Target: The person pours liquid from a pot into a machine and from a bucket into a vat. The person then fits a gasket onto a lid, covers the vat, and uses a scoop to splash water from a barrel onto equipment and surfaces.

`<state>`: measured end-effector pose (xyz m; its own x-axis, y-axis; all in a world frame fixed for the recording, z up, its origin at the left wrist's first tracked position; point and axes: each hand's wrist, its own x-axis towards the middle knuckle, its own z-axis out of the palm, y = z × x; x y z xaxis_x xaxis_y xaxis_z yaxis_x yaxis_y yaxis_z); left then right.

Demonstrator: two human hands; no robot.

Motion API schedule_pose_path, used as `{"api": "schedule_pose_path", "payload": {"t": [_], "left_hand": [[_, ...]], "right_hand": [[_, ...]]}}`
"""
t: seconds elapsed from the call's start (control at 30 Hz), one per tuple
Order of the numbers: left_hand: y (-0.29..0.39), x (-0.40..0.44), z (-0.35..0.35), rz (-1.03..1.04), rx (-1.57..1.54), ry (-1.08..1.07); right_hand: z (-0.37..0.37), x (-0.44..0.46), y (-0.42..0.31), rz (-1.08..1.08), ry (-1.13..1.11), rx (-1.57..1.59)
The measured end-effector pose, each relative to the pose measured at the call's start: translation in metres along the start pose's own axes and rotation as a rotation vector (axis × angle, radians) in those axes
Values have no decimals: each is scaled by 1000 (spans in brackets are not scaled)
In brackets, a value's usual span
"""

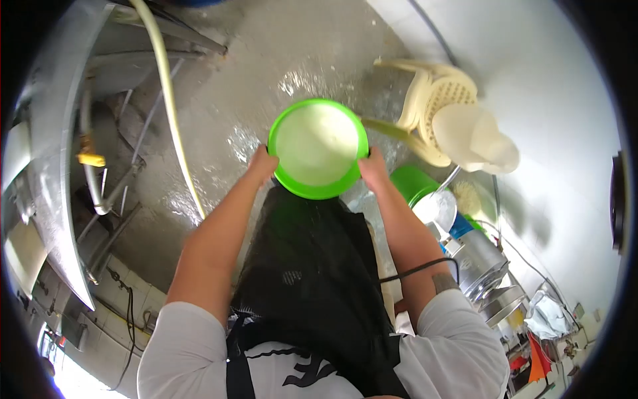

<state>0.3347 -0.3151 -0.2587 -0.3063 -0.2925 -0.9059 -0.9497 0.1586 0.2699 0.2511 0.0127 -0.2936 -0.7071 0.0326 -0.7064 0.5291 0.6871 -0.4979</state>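
Note:
A round bright green bucket (318,191) is held out in front of my body, seen from above. White, milky liquid (316,143) fills much of it. My left hand (264,164) grips the bucket at its left side, with the fingers partly hidden. On the opposite side my right hand (373,167) is closed on the bucket's edge. Below the bucket hangs my black apron (306,259).
A cream plastic chair (425,106) stands right, with a whitish container (472,136) on it. Near my right arm are a green bucket (413,183) and metal pots (478,263). A pale hose (169,110) crosses the wet floor (299,80) beside a metal vat (56,166).

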Motion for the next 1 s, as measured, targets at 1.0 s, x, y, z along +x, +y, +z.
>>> {"api": "schedule_pose_path", "payload": {"t": [1.0], "left_hand": [[124,-471,-451,679,-1506,987]], "right_hand": [[-59,-311,-810,-999,-685,-39]]}}
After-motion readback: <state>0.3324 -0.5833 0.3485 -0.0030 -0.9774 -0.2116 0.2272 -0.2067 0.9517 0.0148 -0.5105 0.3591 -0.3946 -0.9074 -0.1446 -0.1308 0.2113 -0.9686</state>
